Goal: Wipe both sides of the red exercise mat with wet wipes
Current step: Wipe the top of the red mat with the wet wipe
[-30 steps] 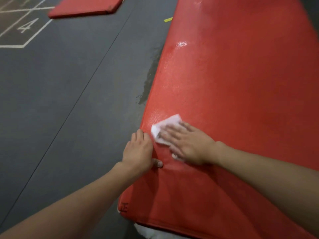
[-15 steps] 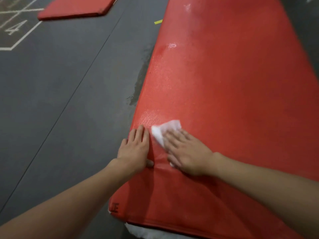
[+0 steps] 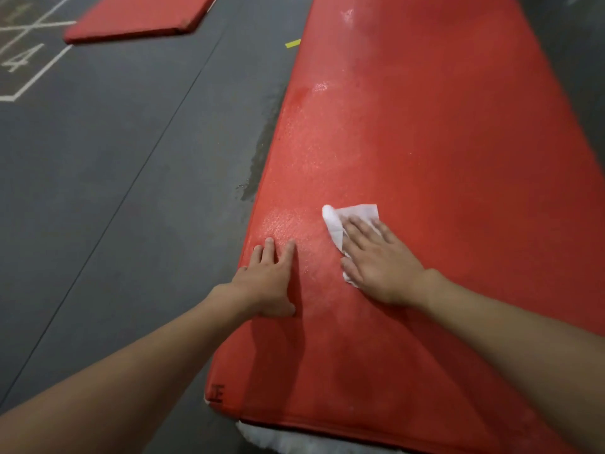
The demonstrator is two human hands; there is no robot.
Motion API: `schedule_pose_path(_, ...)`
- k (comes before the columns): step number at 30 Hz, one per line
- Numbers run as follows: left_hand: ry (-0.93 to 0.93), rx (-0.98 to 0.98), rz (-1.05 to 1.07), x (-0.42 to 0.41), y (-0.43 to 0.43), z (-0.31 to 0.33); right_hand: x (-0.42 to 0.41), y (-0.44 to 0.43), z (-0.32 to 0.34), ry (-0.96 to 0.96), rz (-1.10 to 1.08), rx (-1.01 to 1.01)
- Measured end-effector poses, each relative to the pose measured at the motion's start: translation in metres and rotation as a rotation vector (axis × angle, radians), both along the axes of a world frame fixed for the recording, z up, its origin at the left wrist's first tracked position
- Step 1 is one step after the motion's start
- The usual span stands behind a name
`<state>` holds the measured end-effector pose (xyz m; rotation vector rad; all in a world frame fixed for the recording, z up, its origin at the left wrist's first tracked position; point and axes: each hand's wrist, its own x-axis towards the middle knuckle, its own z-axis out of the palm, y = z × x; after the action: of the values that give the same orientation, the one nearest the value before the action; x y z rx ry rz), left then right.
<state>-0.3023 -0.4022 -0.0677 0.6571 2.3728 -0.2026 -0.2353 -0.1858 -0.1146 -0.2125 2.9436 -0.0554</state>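
Dim light; wet glare on mat [image 3: 425, 178]; edges blurred.

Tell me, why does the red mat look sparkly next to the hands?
In the head view, the red mat shows pale glare where it looks wet, beside the left hand; the right hand presses the wipe; the far mat looks slightly blurred.

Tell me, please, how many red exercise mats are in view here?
2. The near mat lies under the left hand and the right hand, which presses a wipe on it. The second mat lies on the floor, far upper left. More may lie outside the frame.
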Motion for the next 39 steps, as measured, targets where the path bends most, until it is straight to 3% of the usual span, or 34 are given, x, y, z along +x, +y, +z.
schedule_pose_path(5,-0.001,-0.018,0.03,0.006,0.009,-0.002,0.024,-0.01,-0.003,-0.018,0.336,-0.027)
schedule_pose_path(9,0.071,-0.063,0.024,0.014,0.015,-0.006,0.01,0.005,0.003,-0.021,-0.024,-0.005)
schedule_pose_path(14,0.126,-0.091,0.017,0.019,0.02,-0.009,0.035,-0.004,0.002,-0.035,0.35,-0.001)
schedule_pose_path(18,0.228,-0.016,-0.131,0.023,0.018,-0.014,0.019,0.018,0.005,-0.048,-0.01,0.04)
schedule_pose_path(23,0.187,0.065,-0.165,0.02,0.019,-0.014,0.046,0.002,0.002,-0.047,0.346,0.019)
schedule_pose_path(28,0.185,0.038,-0.191,0.02,0.02,-0.01,0.033,0.018,0.004,-0.036,0.026,0.077)
schedule_pose_path(33,0.2,0.027,-0.2,0.02,0.025,-0.006,0.049,0.016,0.003,-0.062,0.346,0.059)
schedule_pose_path(37,0.175,0.007,-0.212,0.024,0.033,-0.004,0.036,0.029,0.006,-0.041,-0.028,0.092)
schedule_pose_path(39,0.141,-0.003,-0.213,0.024,0.035,-0.003,0.048,0.015,0.002,-0.069,0.09,0.054)
